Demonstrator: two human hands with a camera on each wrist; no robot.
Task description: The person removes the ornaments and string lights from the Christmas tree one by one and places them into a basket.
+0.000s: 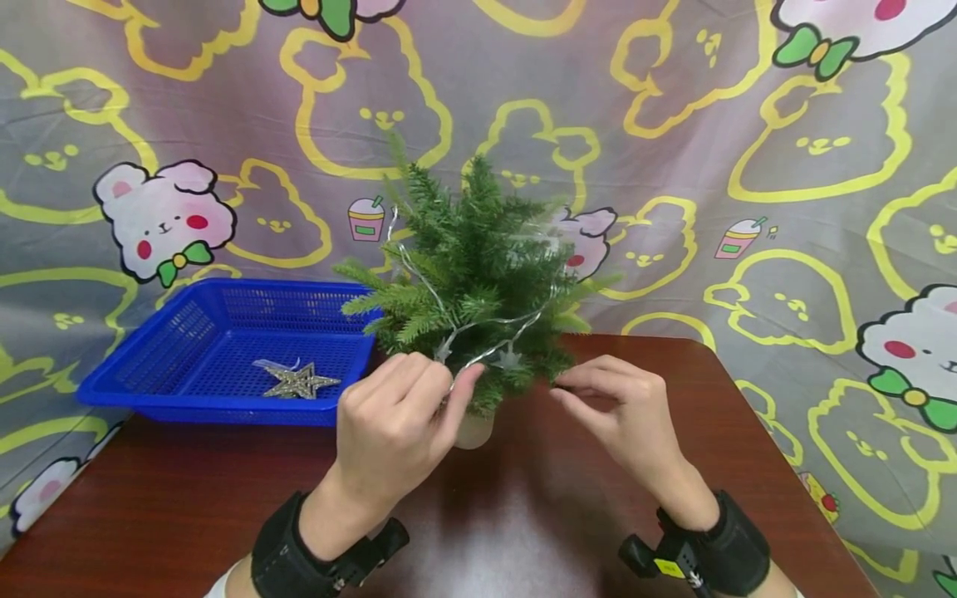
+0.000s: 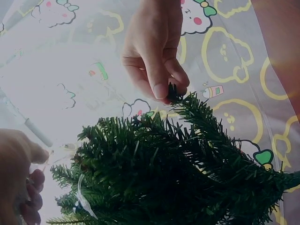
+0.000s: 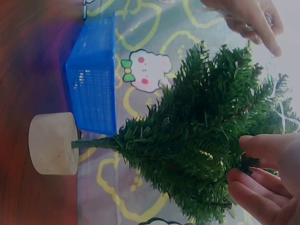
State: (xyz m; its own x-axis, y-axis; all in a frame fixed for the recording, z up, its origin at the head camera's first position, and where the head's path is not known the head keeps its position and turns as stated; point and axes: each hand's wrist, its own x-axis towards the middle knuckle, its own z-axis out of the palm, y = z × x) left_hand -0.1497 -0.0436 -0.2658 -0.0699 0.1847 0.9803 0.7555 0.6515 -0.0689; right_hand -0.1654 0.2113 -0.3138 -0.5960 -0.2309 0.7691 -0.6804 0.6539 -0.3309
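Note:
A small artificial Christmas tree [image 1: 478,249] stands on a pale round base [image 3: 54,143]. A clear string of lights [image 1: 497,321] with star-shaped pieces is draped across its front. My left hand [image 1: 396,415], at the tree's front left, has its fingers curled round the light string; a silvery bit shows between them in the right wrist view. At the front right, my right hand [image 1: 628,407] pinches the tip of a branch [image 2: 199,115] between thumb and fingers. The part of the string inside the left hand is mostly hidden.
Left of the tree sits a blue plastic basket [image 1: 217,407] with a glittery star ornament [image 1: 302,381] inside. Both rest on a dark brown wooden table [image 1: 673,374]. A patterned cloth [image 1: 673,166] hangs close behind the tree.

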